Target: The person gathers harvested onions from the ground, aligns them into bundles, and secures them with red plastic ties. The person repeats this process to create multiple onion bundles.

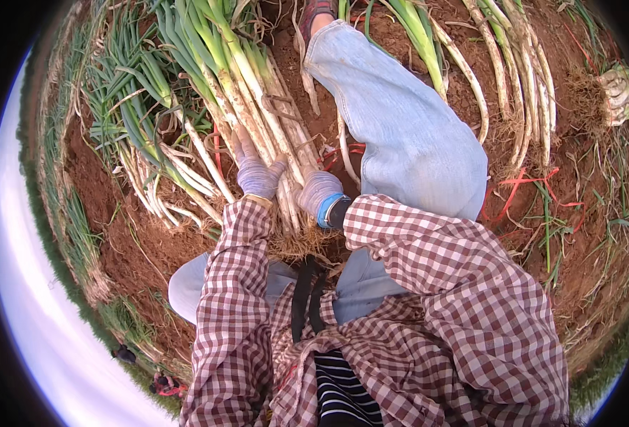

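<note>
A thick bundle of long green onions [263, 120] lies before me, its green tops pointing away and its fibrous roots [301, 244] close to my lap. My left hand [259, 173], in a purplish knit glove, rests on the left side of the white stalks with the fingers spread. On the right side of the same bundle, my right hand [319, 193], gloved alike with a blue band at the wrist, presses against the stalks; its fingertips are partly hidden, so its grip is unclear.
Loose green onions [191, 176] lie at the left, more stalks [530, 96] at the upper right. Red plastic ties [522, 184] lie on brown soil. A root-ended bundle [618, 96] sits at the far right. My bent knee [426, 155] flanks the bundle. People [167, 383] appear far off at lower left.
</note>
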A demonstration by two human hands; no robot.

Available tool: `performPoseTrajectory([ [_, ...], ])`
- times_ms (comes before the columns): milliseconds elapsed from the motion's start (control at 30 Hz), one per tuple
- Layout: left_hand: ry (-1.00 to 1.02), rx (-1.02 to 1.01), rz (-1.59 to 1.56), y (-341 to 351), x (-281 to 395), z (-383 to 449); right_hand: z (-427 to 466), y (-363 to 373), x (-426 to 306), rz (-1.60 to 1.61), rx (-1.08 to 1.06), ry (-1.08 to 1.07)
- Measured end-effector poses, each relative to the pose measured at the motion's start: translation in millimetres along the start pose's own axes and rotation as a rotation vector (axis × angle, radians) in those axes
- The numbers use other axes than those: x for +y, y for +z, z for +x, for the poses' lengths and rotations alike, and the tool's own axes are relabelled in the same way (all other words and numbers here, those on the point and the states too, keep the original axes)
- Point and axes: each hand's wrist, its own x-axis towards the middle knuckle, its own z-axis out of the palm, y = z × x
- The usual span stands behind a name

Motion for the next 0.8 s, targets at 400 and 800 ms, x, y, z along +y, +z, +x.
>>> performPoseTrajectory([
  [400, -0.092, -0.093, 0.012, -11, 17, 9, 21, -4, 8, 0.149, -0.251, -0.039],
  [800, -0.074, -0.284, -0.334, -29, -4, 13, -17, -12, -16, -0.038, -0.127, -0.232],
])
